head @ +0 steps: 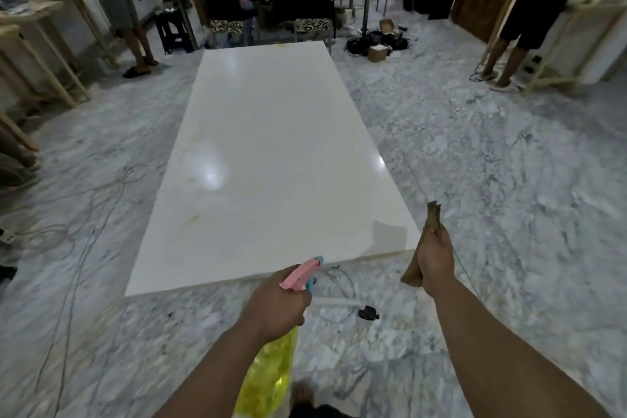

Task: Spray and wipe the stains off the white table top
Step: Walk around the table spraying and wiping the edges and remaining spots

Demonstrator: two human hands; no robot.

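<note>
Left hand (276,305) grips pink-headed spray bottle of yellow liquid (271,360) just before near edge of long glossy white table top (271,146); right hand (436,263) clutches crumpled brown cloth (431,224) beside its near right corner; faint yellowish stains (194,218) near left

One white glossy rectangular bench (271,153) stands in the scene. Two hands are in view: the left (276,307) grips one yellow spray bottle with a pink trigger head (271,373), the right (436,263) holds one brown cloth (431,220). Two chairs with patterned seats (227,25) (312,25) stand at the far end.
</note>
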